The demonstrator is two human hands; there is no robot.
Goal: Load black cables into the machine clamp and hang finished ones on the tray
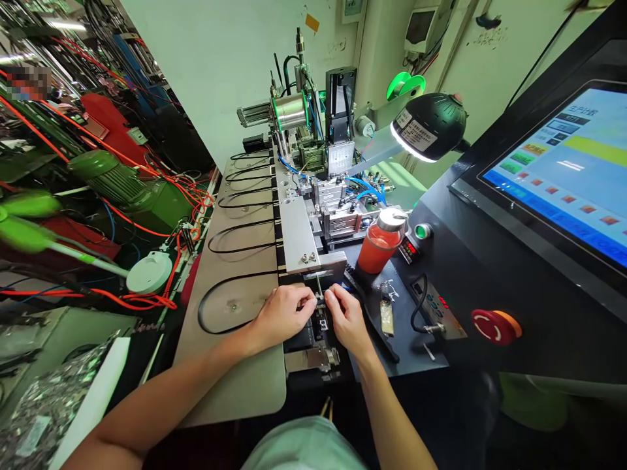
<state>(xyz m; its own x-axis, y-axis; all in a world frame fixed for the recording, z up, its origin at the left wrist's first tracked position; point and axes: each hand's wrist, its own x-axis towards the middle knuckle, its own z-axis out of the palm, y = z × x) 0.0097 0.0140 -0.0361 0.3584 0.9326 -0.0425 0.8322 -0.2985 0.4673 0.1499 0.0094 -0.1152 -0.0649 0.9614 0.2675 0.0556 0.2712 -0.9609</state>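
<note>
My left hand (288,312) is closed, thumb and forefinger pinched together at the near end of the machine's metal track. Facing it, my right hand (347,318) is pinched in the same way, a short distance to the right. Whatever the fingertips hold is too small and hidden to make out. Both hands are at a small fixture (322,322), just in front of a metal block (333,262). Beside my left hand, a black cable loop (200,307) lies on the beige plate (245,385); several similar loops follow farther back, their ends at the track.
To the right stand an orange-red jar (375,251) with a metal lid, a black brush (385,343), a red emergency stop button (496,326) and a touchscreen (573,156). A lit lamp (431,127) hangs over the machine. At left are a green fan (29,222) and orange hoses.
</note>
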